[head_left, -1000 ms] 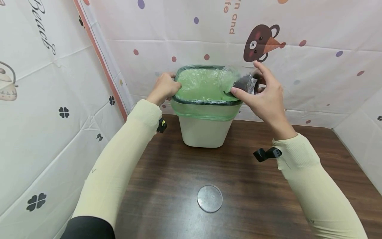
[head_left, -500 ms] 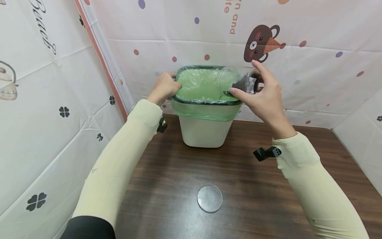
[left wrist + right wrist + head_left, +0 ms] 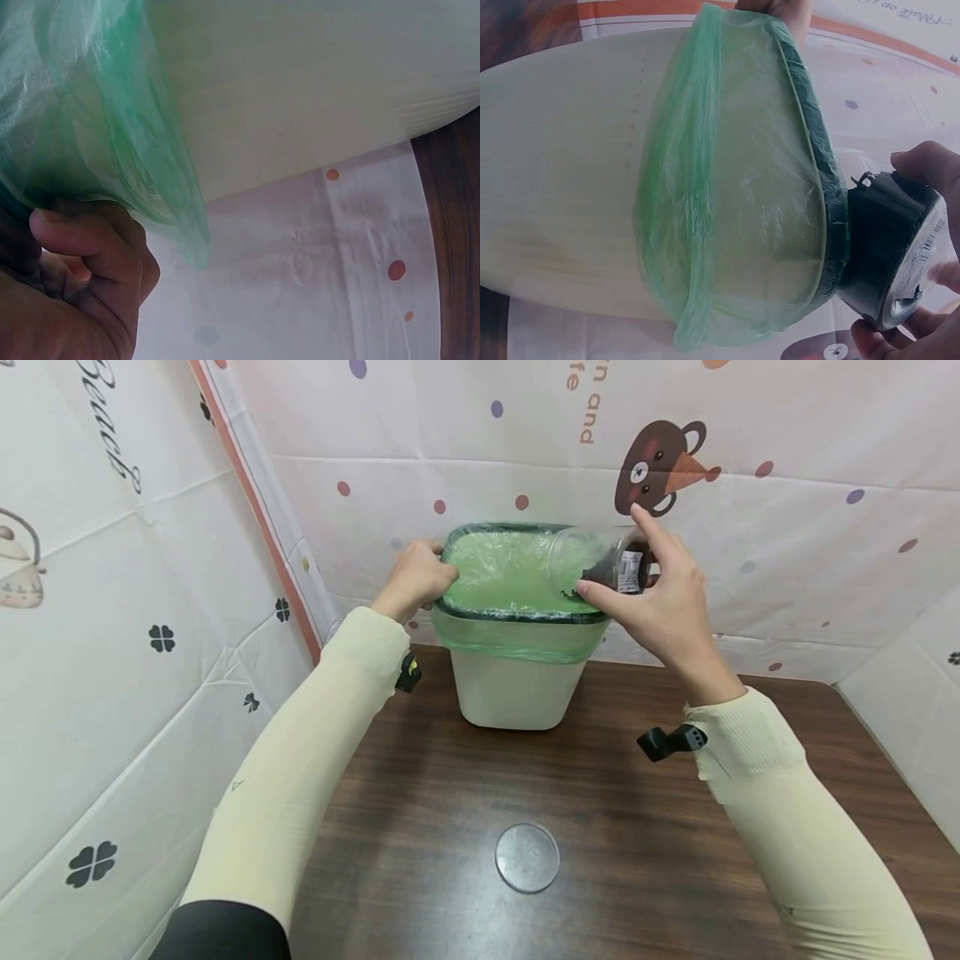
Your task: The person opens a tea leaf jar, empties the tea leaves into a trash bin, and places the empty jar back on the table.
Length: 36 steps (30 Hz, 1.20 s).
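Note:
A cream bin (image 3: 519,689) stands at the back of the table, lined with a green plastic bag (image 3: 495,568) folded over its dark rim. My left hand (image 3: 416,578) grips the bin's left rim through the bag; in the left wrist view its fingers (image 3: 112,244) curl beside the bag's hanging edge. Over the right end of the opening, my right hand (image 3: 671,597) holds a clear plastic jar (image 3: 630,570) lying tipped, mouth toward the bin. Dark loose shreds (image 3: 600,575) lie along the jar's lower side and at its mouth. The right wrist view shows the jar's labelled bottom (image 3: 919,255).
A clear round lid (image 3: 527,858) lies on the dark wooden table (image 3: 600,777) in front of the bin. Patterned white sheeting (image 3: 360,427) hangs close behind the bin and along the left side.
In my right hand the jar has turned slightly, its label showing more. The dark shreds inside look fewer near the mouth. My left hand keeps its place on the rim.

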{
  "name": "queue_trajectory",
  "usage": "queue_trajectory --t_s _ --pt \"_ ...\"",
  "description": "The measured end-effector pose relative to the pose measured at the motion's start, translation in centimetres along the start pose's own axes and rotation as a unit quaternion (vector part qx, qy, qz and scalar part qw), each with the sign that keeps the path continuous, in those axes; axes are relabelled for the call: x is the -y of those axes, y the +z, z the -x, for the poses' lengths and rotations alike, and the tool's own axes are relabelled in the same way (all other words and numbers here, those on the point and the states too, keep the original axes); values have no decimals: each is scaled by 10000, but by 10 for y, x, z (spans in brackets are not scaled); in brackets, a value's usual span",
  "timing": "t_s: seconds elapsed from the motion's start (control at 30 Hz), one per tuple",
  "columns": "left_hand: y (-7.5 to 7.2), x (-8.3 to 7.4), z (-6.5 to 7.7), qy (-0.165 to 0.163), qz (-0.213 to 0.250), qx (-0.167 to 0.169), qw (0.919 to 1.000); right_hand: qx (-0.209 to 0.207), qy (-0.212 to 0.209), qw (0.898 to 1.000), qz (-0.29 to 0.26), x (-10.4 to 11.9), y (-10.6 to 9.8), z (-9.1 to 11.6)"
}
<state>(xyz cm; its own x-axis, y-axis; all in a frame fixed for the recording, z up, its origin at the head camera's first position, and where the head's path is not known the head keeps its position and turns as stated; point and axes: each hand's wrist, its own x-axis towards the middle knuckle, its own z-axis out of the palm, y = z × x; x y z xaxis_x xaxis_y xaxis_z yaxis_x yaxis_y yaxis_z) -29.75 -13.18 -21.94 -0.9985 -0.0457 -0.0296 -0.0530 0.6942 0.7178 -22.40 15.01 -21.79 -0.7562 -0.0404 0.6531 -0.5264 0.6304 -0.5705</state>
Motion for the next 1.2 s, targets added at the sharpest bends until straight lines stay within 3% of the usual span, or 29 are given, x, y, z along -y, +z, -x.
queue_trajectory --t_s 1.2 --pt "-1 -1 1 8 -63 6 10000 34 -71 9999 99 5 5 -4"
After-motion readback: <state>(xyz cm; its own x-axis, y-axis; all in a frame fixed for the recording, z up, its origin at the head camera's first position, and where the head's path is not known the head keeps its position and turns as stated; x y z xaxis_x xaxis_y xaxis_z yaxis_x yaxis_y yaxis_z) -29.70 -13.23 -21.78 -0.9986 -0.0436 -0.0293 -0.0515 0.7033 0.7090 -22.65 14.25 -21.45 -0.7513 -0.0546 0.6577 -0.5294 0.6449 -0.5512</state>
